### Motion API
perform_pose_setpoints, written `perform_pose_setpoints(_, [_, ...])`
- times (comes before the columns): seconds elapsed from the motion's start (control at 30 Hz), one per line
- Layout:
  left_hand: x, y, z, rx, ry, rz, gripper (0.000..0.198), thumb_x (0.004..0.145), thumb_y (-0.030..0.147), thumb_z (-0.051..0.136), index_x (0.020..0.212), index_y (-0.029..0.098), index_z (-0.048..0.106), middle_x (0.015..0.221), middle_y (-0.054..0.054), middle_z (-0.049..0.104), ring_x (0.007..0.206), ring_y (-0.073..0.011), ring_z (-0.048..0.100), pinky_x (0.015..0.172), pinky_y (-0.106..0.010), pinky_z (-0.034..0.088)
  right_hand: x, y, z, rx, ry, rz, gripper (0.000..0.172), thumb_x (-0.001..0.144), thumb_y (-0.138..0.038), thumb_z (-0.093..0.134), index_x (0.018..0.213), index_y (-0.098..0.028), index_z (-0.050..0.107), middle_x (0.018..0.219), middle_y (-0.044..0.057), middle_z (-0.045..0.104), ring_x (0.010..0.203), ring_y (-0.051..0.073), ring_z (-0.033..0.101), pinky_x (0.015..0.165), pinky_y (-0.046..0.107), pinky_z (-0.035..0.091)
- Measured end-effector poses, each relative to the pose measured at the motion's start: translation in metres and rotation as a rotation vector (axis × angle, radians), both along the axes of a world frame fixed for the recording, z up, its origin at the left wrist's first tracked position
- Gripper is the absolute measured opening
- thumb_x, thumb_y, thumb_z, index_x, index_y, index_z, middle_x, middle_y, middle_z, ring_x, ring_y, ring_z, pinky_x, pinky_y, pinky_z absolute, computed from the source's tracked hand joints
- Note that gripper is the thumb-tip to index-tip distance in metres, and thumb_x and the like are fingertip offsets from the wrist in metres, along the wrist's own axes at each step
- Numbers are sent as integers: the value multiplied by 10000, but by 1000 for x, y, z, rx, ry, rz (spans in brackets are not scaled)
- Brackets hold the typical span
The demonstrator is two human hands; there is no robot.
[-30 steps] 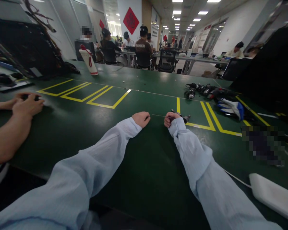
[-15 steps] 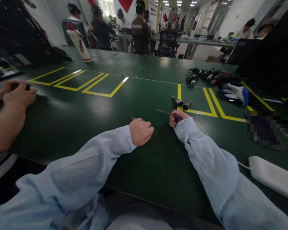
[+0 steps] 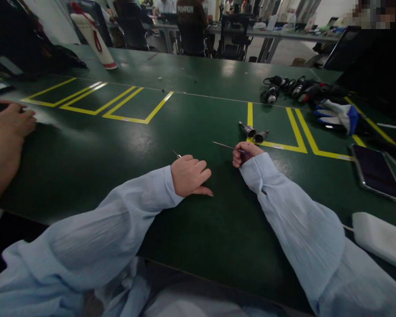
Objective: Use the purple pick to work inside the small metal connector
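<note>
"What are we seeing on the right?"
"We're watching the right hand (image 3: pixel 246 154) clamping its curled fingers on a thin rod (image 3: pixel 225 145), which is poking out leftward."
"And the left hand (image 3: pixel 189 176)?"
"Thumb sticking out, metal pin (image 3: pixel 178 156) showing beyond the knuckles; we're being left unable to tell whether hidden fingers are gripping it."

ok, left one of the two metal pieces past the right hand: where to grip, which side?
Left piece: I'd pinch its narrow stem, from above and the left. The stem points up-left, away from the right piece, which sits close beside the wide body and would likely crowd fingers there. The right hand holds a thin rod, so probably free it first.
</note>
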State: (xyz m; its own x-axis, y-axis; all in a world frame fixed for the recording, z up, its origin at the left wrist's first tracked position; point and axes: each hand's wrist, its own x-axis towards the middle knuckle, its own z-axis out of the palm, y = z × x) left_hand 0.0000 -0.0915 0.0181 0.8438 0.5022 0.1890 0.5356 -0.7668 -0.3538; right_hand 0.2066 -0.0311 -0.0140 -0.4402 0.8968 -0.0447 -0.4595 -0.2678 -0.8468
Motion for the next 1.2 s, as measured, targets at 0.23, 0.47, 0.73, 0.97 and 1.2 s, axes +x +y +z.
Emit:
perform_pose_setpoints(0.23, [-6, 2, 4, -123, -49, 85, 464, 828, 539, 331, 821, 142, 569, 735, -59, 565, 641, -156, 524, 600, -285, 328, 4, 12, -4, -53, -150, 13, 73, 737, -142, 484, 679, -184, 471, 443, -31, 524, 353, 106, 441, 369, 249, 354])
perform_pose_setpoints(0.47, [-15, 7, 7, -129, -63, 105, 310, 811, 321, 347, 911, 139, 576, 816, -84, 559, 734, -197, 515, 689, -345, 355, -2, -3, 0, 11, -113, -110, 107, 758, -110, 443, 729, -149, 539, 479, -20, 571, 373, 98, 487, 367, 232, 392])
perform_pose_setpoints(0.73, [-3, -1, 10, -69, 61, 17, 271, 754, 250, 388, 906, 156, 592, 812, -78, 554, 727, -201, 487, 692, -360, 340, -8, -15, 6, 88, -136, -181, 132, 764, -98, 445, 710, -130, 561, 493, -17, 573, 372, 94, 490, 371, 236, 406])
perform_pose_setpoints(0.97, [-8, 4, 8, -78, 15, 41, 306, 755, 251, 385, 949, 148, 598, 842, -89, 572, 745, -213, 505, 707, -372, 355, -8, -16, 7, 102, -195, -181, 89, 745, -145, 484, 711, -138, 566, 500, -21, 568, 391, 91, 496, 391, 235, 414])
perform_pose_setpoints(1.2, [-28, 26, -8, -407, -346, 138, 328, 815, 213, 296, 913, 140, 601, 830, -65, 588, 754, -168, 545, 689, -310, 381, -6, -17, 10, 81, -194, -135, 74, 741, -179, 501, 697, -154, 555, 495, -26, 548, 385, 93, 478, 388, 241, 392])
